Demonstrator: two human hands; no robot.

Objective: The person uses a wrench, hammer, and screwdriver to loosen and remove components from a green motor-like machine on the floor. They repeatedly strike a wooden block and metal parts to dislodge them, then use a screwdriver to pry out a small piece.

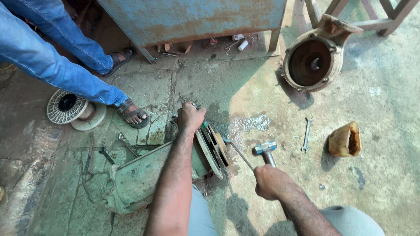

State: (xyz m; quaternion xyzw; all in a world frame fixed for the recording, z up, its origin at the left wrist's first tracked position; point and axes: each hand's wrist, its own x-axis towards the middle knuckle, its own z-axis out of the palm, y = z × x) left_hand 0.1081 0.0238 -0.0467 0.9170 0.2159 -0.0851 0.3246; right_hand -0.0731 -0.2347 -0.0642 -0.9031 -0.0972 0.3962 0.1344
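**benchrat:** What am I looking at here? Hands look busy.

**me (watching the head cam feed):** Left hand [190, 116] is fisted tight around the top of a rod-like tool at the upper edge of the disc [213, 148], the round plate on the end of the green motor [140, 179] lying on its side on the floor [262, 87]. Right hand [270, 181] is wrapped shut on the handle of the hammer [265, 148], whose head hangs just right of the disc, not touching it. There's also a thin rod [238, 152] running from the disc toward the right hand; I can't tell what holds it.

**benchrat:** Any tips for doing it cleanly?

**me:** My read: keep the left-hand tool steady and square at the rim, knuckles clear of the hammer's path, and use short controlled taps rather than big swings (that plate looks thin enough to bend). I'd also brace the motor so it doesn't rock.

**benchrat:** Other stuff around?

**me:** A spanner [306, 135] lies well to the right, near a rusty brown piece [345, 140]. A pump casing [315, 59] sits top right. Someone in jeans and sandals [131, 112] stands just left, beside a white fan [66, 106].
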